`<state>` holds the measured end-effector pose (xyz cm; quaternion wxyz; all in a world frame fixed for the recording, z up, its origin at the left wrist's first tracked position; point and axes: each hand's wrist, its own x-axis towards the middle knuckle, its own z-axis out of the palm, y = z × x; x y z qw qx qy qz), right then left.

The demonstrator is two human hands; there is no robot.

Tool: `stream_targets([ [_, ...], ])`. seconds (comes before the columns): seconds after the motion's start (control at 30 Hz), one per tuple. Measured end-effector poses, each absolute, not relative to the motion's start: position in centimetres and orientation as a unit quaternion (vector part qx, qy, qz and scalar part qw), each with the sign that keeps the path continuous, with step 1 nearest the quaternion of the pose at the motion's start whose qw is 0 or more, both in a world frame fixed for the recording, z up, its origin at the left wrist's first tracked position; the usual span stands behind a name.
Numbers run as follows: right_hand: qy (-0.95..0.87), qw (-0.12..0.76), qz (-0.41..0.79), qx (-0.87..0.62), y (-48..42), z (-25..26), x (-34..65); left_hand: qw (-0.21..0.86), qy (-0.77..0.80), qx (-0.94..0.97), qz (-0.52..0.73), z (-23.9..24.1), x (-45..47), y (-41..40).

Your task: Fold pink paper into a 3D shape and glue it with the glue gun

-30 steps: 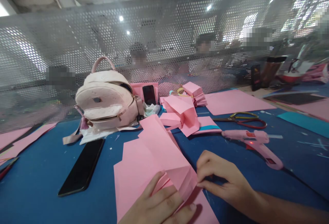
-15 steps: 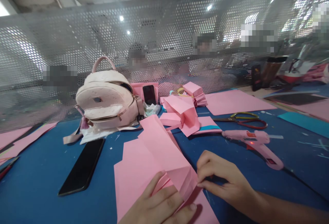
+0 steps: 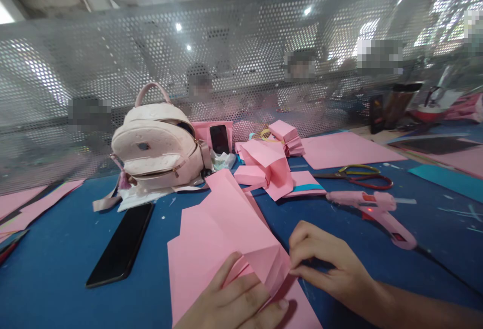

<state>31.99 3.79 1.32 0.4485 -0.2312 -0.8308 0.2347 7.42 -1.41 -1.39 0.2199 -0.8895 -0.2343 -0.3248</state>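
Two bare hands work a large folded pink paper sheet [image 3: 222, 228] lying on the blue table top [image 3: 56, 268] at the near edge. Left hand [image 3: 236, 304] lies flat, fingers spread, pressing the sheet down; right hand [image 3: 332, 263] pinches the raised folded corner between thumb and fingertips. Just left, a black smartphone [image 3: 121, 246] lies flat. Right, a pink hot glue gun [image 3: 373, 208], then red-and-yellow-handled scissors [image 3: 358, 175]. Farther back, folded pink paper pieces [image 3: 269, 165] and a pale pink leather backpack [image 3: 158, 148] sit before the perforated metal screen [image 3: 241, 57].

Matt pink paper sheet [image 3: 222, 228], glossy black phone [image 3: 121, 245], textured leather-look backpack [image 3: 158, 150], perforated metal screen [image 3: 151, 67]
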Motion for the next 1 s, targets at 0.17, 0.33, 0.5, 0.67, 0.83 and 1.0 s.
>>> stream_targets([
  [0.17,-0.834,0.443,0.231,-0.234,3.7,1.3,32.1,0.221,-0.232,-0.892,-0.318,-0.8,7.4,-1.5],
  [0.33,-0.842,0.436,0.225,-0.227,3.8,1.5,32.1,0.199,-0.239,-0.891,-0.333,-0.7,7.5,-1.6],
  [0.5,-0.841,0.441,0.226,-0.219,3.8,1.6,32.0,0.181,-0.234,-0.891,-0.345,-0.7,7.7,-1.5],
  [0.67,-0.840,0.442,0.221,-0.224,3.7,1.8,31.9,0.213,-0.231,-0.887,-0.339,-0.2,7.7,-1.3],
  [0.83,-0.840,0.436,0.226,-0.230,3.8,1.7,31.9,0.217,-0.228,-0.891,-0.326,0.5,7.8,-1.4],
  [1.0,-0.840,0.438,0.227,-0.227,3.7,1.5,32.0,0.200,-0.230,-0.888,-0.344,0.4,7.9,-1.6],
])
